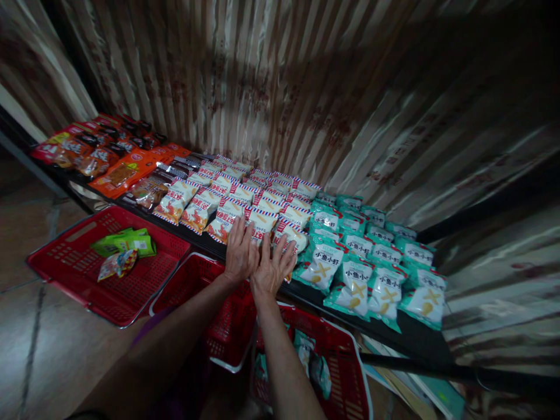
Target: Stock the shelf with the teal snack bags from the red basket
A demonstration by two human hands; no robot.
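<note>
Rows of white snack bags with red lettering and striped edges point(201, 205) lie on a black shelf point(420, 332). My left hand point(241, 252) rests flat at the front of these bags, its fingers stretched out. Right beside it, my right hand point(272, 265) lies with fingers spread over another front bag point(261, 221). Both palms face down, and neither hand is wrapped round a bag. To the right of my hands stand several rows of teal-and-white snack bags point(356, 286).
Orange snack packs point(125, 172) and brown ones point(151, 189) fill the shelf's left. Below are a red basket point(56, 248) with green packets point(126, 240), a middle red basket point(227, 332), and a right red basket point(345, 361) holding teal bags. A pleated curtain point(306, 87) hangs behind.
</note>
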